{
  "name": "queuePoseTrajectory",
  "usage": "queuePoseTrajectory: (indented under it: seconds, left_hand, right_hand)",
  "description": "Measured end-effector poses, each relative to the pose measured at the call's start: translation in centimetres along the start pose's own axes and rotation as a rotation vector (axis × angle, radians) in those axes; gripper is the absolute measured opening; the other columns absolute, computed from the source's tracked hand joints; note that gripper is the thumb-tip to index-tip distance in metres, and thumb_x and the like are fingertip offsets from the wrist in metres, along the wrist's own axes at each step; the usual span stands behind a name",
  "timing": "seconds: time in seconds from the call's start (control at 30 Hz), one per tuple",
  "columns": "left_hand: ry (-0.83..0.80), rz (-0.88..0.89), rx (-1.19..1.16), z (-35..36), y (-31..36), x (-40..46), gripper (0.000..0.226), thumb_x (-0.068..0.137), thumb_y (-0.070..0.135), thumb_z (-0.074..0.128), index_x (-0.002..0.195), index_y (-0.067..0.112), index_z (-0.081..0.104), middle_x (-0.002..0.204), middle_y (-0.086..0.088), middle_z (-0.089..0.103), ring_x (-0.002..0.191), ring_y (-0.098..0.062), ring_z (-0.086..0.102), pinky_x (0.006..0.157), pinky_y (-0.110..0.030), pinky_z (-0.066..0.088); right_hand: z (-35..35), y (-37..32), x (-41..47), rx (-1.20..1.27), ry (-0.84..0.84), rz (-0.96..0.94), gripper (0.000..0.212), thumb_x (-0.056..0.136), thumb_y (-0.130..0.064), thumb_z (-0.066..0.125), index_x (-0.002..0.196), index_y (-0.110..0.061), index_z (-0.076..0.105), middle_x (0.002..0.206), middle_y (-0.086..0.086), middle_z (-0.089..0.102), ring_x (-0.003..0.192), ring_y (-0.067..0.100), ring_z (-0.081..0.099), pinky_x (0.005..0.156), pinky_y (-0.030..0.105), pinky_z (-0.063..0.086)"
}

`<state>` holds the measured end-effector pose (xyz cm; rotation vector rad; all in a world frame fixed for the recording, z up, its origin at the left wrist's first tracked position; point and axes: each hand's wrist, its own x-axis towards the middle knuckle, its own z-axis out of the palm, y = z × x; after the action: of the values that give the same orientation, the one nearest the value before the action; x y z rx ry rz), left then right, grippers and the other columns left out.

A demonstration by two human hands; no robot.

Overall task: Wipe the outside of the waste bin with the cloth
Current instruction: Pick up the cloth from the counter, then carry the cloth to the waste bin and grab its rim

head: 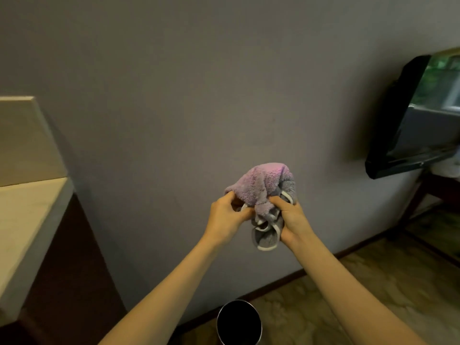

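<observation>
We hold the cloth (263,192) bunched at frame centre, left hand (227,217) and right hand (292,219) both clamped on it, arms extended above the waste bin (239,322).

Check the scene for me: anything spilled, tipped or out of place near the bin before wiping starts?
Nothing stands out. The waste bin stands upright on the floor by the wall, with no spill visible around it. Both hands, left hand and right hand, hold the bunched cloth above it.

You are looking at a dim, soft picture, with daylight only at the window (445,78) on the right and a warm patch on the grey wall (174,95). Wide-angle bending curves the counter (29,220) and the edges, and fine detail is blurred throughout.
</observation>
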<state>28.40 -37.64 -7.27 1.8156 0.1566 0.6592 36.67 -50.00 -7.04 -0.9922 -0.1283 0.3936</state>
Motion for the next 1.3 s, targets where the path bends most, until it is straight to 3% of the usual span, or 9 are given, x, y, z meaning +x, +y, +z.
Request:
queuePoseTrajectory:
  seconds: [0.1,0.2,0.33,0.47,0.57,0.77,0.87,1.07,1.3]
  left_hand:
    - [-0.053,-0.053,0.014,2.2,-1.9,-1.2,0.022,0.078,0.012,0.075,0.099,0.010,0.069,0.083,-0.003,0.074,0.074,-0.012,0.070,0.066,-0.024,0.054]
    - [-0.051,-0.153,0.016,3.9,-4.3,-2.7,0.013,0.085,0.022,0.071,0.087,0.010,0.068,0.080,-0.003,0.073,0.070,-0.007,0.067,0.064,-0.021,0.050]
    - [-0.017,-0.296,-0.042,4.7,-7.9,-4.6,0.019,0.096,0.017,0.055,0.083,0.010,0.065,0.083,-0.003,0.073,0.071,-0.007,0.066,0.066,-0.014,0.048]
    - [0.016,-0.417,-0.017,3.7,-11.9,-6.0,0.019,0.097,0.011,0.050,0.083,0.007,0.064,0.080,-0.008,0.070,0.071,-0.013,0.061,0.070,-0.019,0.051]
    - [0.003,-0.499,0.006,2.8,-15.2,-6.7,0.018,0.098,0.010,0.048,0.089,0.004,0.063,0.081,-0.008,0.068,0.069,-0.011,0.060,0.062,-0.010,0.047]
    - [-0.060,-0.647,0.026,0.2,-21.7,-8.2,0.015,0.100,0.011,0.044,0.098,0.009,0.058,0.086,-0.006,0.065,0.078,-0.017,0.062,0.075,-0.026,0.052]
    - [-0.095,-0.695,0.044,-1.5,-24.7,-9.0,0.016,0.100,0.011,0.043,0.095,0.010,0.058,0.084,-0.006,0.065,0.076,-0.016,0.062,0.071,-0.023,0.052]
    - [-0.183,-0.743,0.128,-2.2,-30.0,-10.1,0.016,0.100,0.013,0.043,0.096,0.012,0.059,0.083,-0.005,0.066,0.078,-0.018,0.063,0.070,-0.024,0.047]
    - [-0.241,-0.741,0.222,0.7,-38.1,-13.7,0.017,0.099,0.019,0.045,0.090,0.026,0.058,0.084,0.000,0.068,0.079,-0.012,0.065,0.063,-0.018,0.042]
  right_hand:
    - [-3.5,0.9,-0.1,-0.038,0.081,0.039,0.044,0.086,0.004,0.058,0.129,0.001,0.051,0.120,0.030,0.060,0.094,0.037,0.064,0.084,0.053,0.054]
    - [-6.7,1.8,-0.4,-0.086,0.158,0.077,0.043,0.085,0.004,0.060,0.128,0.000,0.052,0.114,0.027,0.063,0.090,0.035,0.066,0.074,0.045,0.059]
    - [-10.4,2.9,-1.0,-0.119,0.245,0.129,0.044,0.086,0.004,0.059,0.128,-0.002,0.051,0.099,0.017,0.065,0.082,0.029,0.065,0.071,0.043,0.058]
    - [-12.8,4.7,-1.7,-0.170,0.301,0.159,0.036,0.088,0.004,0.058,0.121,-0.008,0.053,0.094,0.012,0.064,0.078,0.024,0.065,0.061,0.036,0.059]
    - [-13.6,7.0,-1.9,-0.198,0.319,0.165,0.031,0.087,0.006,0.058,0.110,-0.015,0.057,0.094,0.011,0.065,0.079,0.023,0.066,0.060,0.035,0.060]
    - [-14.4,12.5,-2.3,-0.302,0.378,0.151,0.044,0.082,0.010,0.061,0.120,-0.013,0.055,0.111,0.016,0.063,0.096,0.031,0.065,0.070,0.041,0.058]
    - [-14.6,15.5,-2.7,-0.335,0.446,0.149,0.048,0.081,0.010,0.061,0.124,-0.009,0.052,0.103,0.011,0.062,0.091,0.027,0.064,0.059,0.031,0.055]
    - [-17.3,20.4,-3.8,-0.443,0.529,0.172,0.040,0.083,0.006,0.062,0.120,-0.010,0.056,0.104,0.011,0.066,0.094,0.026,0.067,0.076,0.040,0.056]
    - [-24.6,28.0,-3.5,-0.598,0.552,0.197,0.036,0.079,-0.001,0.069,0.109,-0.015,0.052,0.092,0.005,0.063,0.078,0.017,0.064,0.061,0.028,0.050]
